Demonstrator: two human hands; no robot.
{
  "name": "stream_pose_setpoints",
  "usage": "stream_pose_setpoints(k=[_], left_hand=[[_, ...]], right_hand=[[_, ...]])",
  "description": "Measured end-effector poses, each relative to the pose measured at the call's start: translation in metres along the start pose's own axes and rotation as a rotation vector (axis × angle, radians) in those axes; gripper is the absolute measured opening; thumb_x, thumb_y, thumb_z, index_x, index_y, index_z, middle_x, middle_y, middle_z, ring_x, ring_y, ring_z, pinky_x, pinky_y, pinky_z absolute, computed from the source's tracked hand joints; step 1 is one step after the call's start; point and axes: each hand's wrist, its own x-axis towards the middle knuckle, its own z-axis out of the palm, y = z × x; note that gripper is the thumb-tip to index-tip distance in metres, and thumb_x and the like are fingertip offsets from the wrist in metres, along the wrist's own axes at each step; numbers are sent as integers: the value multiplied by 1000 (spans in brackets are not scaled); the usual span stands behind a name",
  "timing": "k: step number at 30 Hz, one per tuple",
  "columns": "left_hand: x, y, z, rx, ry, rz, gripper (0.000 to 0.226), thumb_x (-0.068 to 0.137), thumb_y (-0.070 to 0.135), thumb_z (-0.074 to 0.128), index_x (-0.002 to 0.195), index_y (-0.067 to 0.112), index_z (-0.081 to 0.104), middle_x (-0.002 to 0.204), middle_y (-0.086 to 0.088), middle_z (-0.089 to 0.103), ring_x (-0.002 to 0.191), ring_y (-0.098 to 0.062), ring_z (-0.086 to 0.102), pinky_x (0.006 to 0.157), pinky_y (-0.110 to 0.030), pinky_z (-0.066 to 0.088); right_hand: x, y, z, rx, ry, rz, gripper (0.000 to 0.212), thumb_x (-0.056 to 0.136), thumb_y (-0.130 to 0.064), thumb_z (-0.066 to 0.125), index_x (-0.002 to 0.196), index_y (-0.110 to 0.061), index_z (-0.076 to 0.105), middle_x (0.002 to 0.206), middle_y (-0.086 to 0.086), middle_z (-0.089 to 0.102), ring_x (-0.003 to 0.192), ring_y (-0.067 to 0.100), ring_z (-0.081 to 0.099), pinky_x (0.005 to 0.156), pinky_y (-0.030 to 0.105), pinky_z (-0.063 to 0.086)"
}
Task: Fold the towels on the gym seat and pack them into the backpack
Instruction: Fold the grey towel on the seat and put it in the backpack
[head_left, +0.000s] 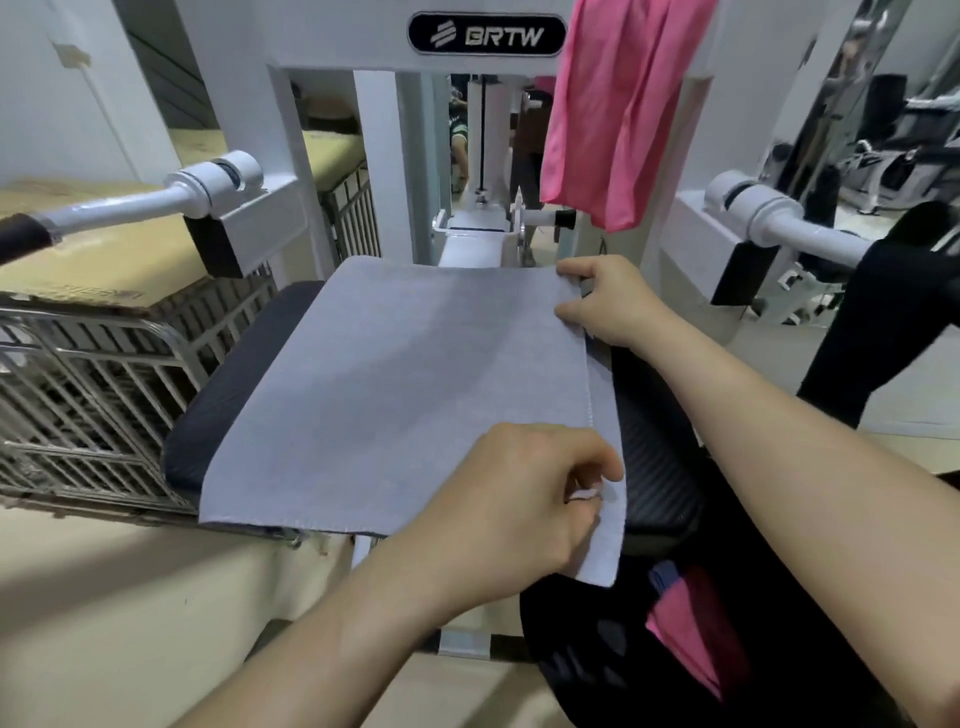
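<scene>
A light grey towel (395, 395) lies folded over once on the black gym seat (234, 384), its two right edges nearly lined up. My left hand (524, 499) pinches the towel's near right corner. My right hand (608, 301) pinches the far right corner. A pink towel (613, 114) hangs from the machine frame behind the seat. The black backpack (623, 654) stands open at the lower right, below the seat, with a folded pink towel (691, 629) inside it.
The white machine frame rises behind the seat, with padded arms on the left (208, 187) and on the right (769, 218). A metal wire cage (93, 405) topped with cardboard stands to the left. A dark cloth (893, 312) hangs at the right.
</scene>
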Motion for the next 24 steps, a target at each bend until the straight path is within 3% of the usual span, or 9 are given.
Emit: stream_pose_setpoints(k=[2, 5, 8, 10, 12, 15, 19, 24], left_hand=[[-1, 1, 6, -43, 30, -12, 16, 80, 12, 68, 91, 23, 71, 84, 11, 69, 78, -3, 62, 75, -16, 48], [-4, 7, 8, -119, 108, -26, 13, 78, 14, 70, 83, 26, 72, 79, 13, 70, 76, -3, 64, 71, -17, 49], [-5, 13, 8, -112, 185, 32, 14, 76, 13, 70, 80, 26, 72, 77, 14, 69, 75, -2, 62, 67, -12, 45], [-5, 13, 14, -37, 163, 87, 12, 76, 15, 69, 82, 25, 71, 77, 13, 68, 75, -2, 60, 68, -10, 41], [-6, 8, 26, 83, 98, 147, 9, 78, 17, 67, 85, 24, 69, 77, 11, 67, 74, -6, 56, 70, -14, 41], [-10, -5, 43, 148, 74, 218, 10, 82, 16, 63, 90, 20, 66, 81, 6, 64, 72, -15, 55, 68, -21, 43], [-15, -14, 55, 320, 54, 350, 15, 75, 10, 57, 88, 16, 63, 82, 0, 58, 70, -19, 50, 54, -32, 45], [-17, -20, 62, 492, 60, 425, 19, 66, -1, 68, 79, 13, 64, 78, 0, 58, 65, -20, 47, 40, -31, 42]], right_hand=[[0, 4, 0, 7, 6, -6, 40, 78, 1, 61, 118, 3, 61, 116, 20, 64, 84, 26, 61, 88, 43, 51], [3, 7, -4, 27, 89, 9, 52, 77, 3, 56, 127, -11, 62, 122, 11, 64, 104, 26, 61, 95, 38, 49], [6, 12, -8, 39, 176, 10, 52, 72, 3, 51, 119, -13, 66, 108, 6, 66, 95, 25, 60, 82, 31, 49], [4, 16, -6, -27, 177, -1, 49, 71, 3, 49, 116, -10, 66, 107, 10, 63, 98, 28, 57, 77, 25, 41], [-1, 23, 2, -91, 160, -22, 51, 74, 4, 50, 121, -9, 63, 118, 14, 60, 112, 31, 53, 82, 23, 35], [-9, 31, 10, -63, 214, -24, 50, 78, 3, 51, 125, -11, 60, 118, 15, 55, 112, 28, 50, 82, 16, 28], [-13, 35, 14, 0, 315, 17, 43, 78, 5, 46, 114, -8, 67, 110, 16, 56, 102, 29, 53, 78, 22, 32], [-15, 33, 18, -96, 359, 16, 42, 81, 9, 46, 115, -5, 66, 109, 14, 53, 95, 28, 52, 78, 26, 37]])
